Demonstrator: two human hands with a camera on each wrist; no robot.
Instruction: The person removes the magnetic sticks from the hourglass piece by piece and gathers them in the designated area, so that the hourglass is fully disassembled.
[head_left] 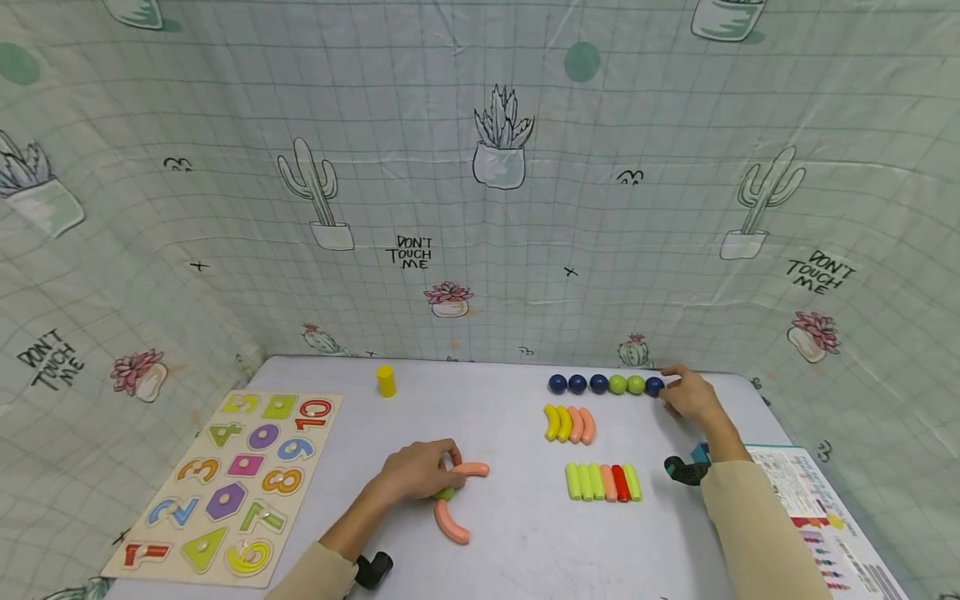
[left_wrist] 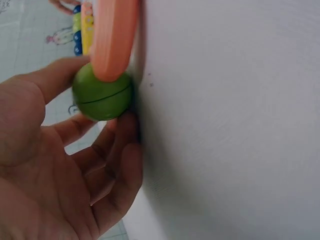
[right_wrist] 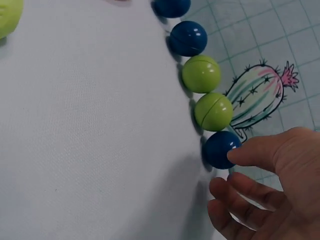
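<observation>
My left hand (head_left: 422, 471) pinches a green ball (left_wrist: 102, 94) low over the white tabletop, thumb on one side and fingertips on the other. A curved pink piece (head_left: 472, 469) lies against that ball, and a second curved pink piece (head_left: 452, 525) lies on its near side. At the back right, my right hand (head_left: 688, 395) is at the end of a row of balls. Its thumb touches the last dark blue ball (right_wrist: 220, 150), while the other fingers are loosely bent beside it. The row's neighbouring green ball (right_wrist: 214, 111) touches the blue one.
Curved yellow pieces (head_left: 557, 423) and pink ones lie side by side near the ball row, with short green, pink and red sticks (head_left: 602, 482) closer in. A yellow cylinder (head_left: 386, 381) stands at the back. A number board (head_left: 243, 483) lies left, a printed box (head_left: 817, 517) right.
</observation>
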